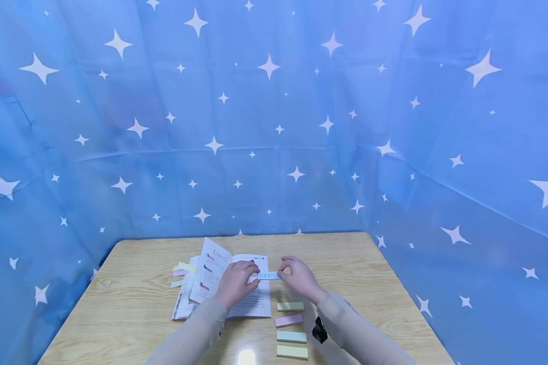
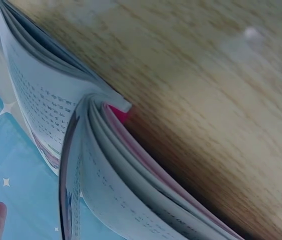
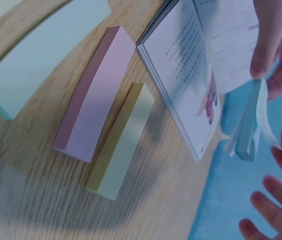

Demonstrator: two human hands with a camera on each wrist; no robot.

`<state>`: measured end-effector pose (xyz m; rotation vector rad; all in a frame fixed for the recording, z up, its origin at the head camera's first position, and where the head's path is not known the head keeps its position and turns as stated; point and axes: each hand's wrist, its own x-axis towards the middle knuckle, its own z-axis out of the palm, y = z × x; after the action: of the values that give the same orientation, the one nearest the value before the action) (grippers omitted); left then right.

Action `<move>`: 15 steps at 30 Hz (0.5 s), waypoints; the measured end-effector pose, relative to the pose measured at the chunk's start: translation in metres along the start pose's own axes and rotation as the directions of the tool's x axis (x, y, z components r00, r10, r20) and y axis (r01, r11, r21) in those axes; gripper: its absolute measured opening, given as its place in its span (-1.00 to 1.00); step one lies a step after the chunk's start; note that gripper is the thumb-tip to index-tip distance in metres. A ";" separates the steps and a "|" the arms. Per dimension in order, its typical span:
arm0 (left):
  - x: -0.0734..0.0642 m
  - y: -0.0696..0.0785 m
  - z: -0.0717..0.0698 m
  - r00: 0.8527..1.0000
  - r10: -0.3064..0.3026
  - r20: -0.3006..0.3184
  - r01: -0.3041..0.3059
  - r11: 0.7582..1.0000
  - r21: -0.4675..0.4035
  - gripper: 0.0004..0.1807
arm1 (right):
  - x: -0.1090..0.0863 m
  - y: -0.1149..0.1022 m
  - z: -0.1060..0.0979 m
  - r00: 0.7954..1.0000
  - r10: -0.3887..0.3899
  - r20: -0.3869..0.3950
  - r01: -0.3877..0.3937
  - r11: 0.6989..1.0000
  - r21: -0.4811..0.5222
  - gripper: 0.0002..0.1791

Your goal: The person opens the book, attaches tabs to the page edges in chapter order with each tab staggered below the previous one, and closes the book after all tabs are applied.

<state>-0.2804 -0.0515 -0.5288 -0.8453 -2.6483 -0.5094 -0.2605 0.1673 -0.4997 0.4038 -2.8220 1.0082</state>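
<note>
Over the open book point(image 1: 251, 304), my left hand point(image 1: 237, 281) grips one end of a narrow blue sticky note pad point(image 1: 268, 276). My right hand point(image 1: 299, 276) is at the other end. In the right wrist view, its thumb and a finger pinch the free end of a thin sheet point(image 3: 262, 115) that curves away from the pad, while the other fingers spread apart. The sheet's upper end still meets the pad under my left fingers. One book page point(image 1: 212, 268) stands raised to the left of my left hand. Pages fan out in the left wrist view.
Several sticky note pads lie in a column near the table's front, among them a pink pad point(image 1: 288, 320) and a green pad point(image 1: 292, 336). Coloured tabs point(image 1: 182, 268) stick out from the book's left edge. A blue star-patterned curtain point(image 1: 255, 192) hangs behind the wooden table point(image 1: 132, 284).
</note>
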 end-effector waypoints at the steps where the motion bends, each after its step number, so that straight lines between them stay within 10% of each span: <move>1: 0.000 0.000 0.000 1.000 0.002 -0.002 -0.002 1.000 -0.003 -0.72 | 0.000 0.000 0.000 1.000 -0.002 -0.003 0.002 1.000 -0.001 -0.91; 15: -0.001 -0.001 0.002 1.000 0.020 -0.001 -0.020 1.000 -0.001 -0.72 | 0.001 -0.004 -0.002 1.000 -0.002 -0.004 0.002 1.000 0.009 -0.83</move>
<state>-0.2809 -0.0518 -0.5316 -0.8702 -2.6360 -0.5063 -0.2601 0.1658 -0.4953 0.4059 -2.8140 1.0206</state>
